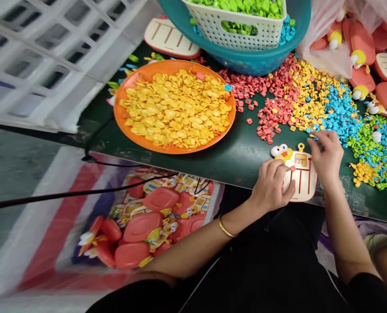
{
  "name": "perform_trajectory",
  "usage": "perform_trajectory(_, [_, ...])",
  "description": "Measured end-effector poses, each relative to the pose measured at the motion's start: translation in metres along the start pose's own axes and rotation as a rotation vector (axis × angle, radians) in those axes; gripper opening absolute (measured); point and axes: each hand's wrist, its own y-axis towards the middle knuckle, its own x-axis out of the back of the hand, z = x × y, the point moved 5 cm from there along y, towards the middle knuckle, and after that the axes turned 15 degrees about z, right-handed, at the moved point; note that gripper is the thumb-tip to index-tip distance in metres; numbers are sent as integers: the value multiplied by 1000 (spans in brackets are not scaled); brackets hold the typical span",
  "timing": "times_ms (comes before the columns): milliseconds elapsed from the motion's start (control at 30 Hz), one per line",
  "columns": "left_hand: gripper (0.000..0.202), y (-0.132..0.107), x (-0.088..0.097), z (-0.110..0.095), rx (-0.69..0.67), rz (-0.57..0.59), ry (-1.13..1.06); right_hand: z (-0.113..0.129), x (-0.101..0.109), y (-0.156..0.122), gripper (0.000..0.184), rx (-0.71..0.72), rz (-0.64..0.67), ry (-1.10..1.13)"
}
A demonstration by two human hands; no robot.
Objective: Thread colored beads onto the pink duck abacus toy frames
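Note:
A cream duck-shaped toy board (302, 182) with red rails and a yellow head lies at the near edge of the dark green table (232, 156). My left hand (271, 184) is closed on its left side and holds it flat. My right hand (325, 154) hovers at the board's upper right, fingers pinched at the edge of the loose beads; what they pinch is too small to make out. Piles of small red beads (268, 117), yellow beads (306, 98), blue beads (341, 113) and green beads (372, 139) spread over the table behind the board.
An orange plate (175, 106) heaped with yellow discs sits at left. A teal basin (242, 56) holds a white basket (239, 28) of green pieces. Finished red toys (363, 48) lie in a plastic bag at right. More toys (148, 221) fill a sack below the table. White crates (43, 52) stand at left.

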Motion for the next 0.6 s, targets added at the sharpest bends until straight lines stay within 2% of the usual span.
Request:
perform_trajectory(100, [28,0,2,-2,-25,-21,-16,-18,4,32,17,-34,66,-146])
perform_trajectory(167, [28,-1,3,-3,-48,-50,-33,-21,9,31,18,-15,97,-132])
perform_trajectory(267, [29,-3,3,-1,-60,-68,-54,-24,19,6,15,-82,131,84])
perform_trajectory(367, [29,-3,2,0,-73,-56,-62,-23,18,-25,19,-175,212,226])
perform_trajectory(500, [29,-2,4,-1,-40,-70,-15,-15,13,-45,20,-138,93,95])
perform_trajectory(600, [30,0,5,-1,28,-91,36,-6,5,-53,27,-83,61,-20])
